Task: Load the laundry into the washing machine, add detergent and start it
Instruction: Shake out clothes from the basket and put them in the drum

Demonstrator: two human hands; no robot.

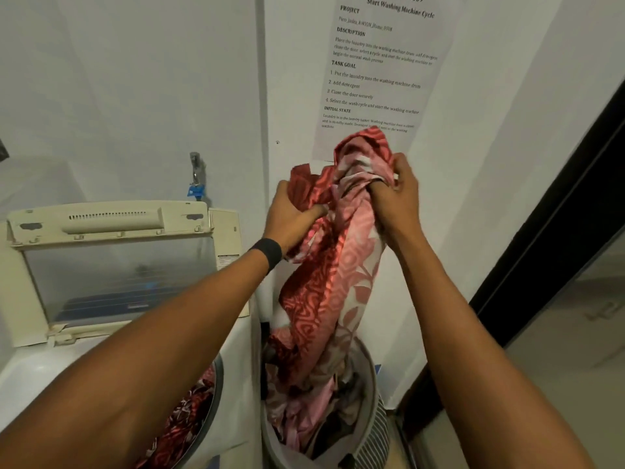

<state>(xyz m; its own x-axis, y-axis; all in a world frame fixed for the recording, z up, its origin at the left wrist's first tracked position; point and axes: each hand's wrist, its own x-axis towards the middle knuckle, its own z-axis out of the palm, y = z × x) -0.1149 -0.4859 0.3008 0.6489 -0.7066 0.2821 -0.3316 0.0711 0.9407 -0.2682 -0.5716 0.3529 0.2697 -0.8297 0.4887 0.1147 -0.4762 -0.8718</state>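
Note:
A long red and pink patterned cloth (334,272) hangs up out of the grey laundry basket (375,431) at the lower middle. My left hand (291,214) grips its bunched upper part from the left, and my right hand (395,194) grips its top from the right, both raised in front of the wall. The top-loading washing machine (40,370) stands to the left with its lid (111,262) raised. More red patterned laundry (189,411) lies in its drum, partly hidden by my left forearm. No detergent is in view.
A printed task sheet (375,72) is stuck to the white wall behind the cloth. A tap with a blue fitting (196,177) is fixed to the wall above the machine. A dark door frame (548,252) runs along the right. More clothes fill the basket.

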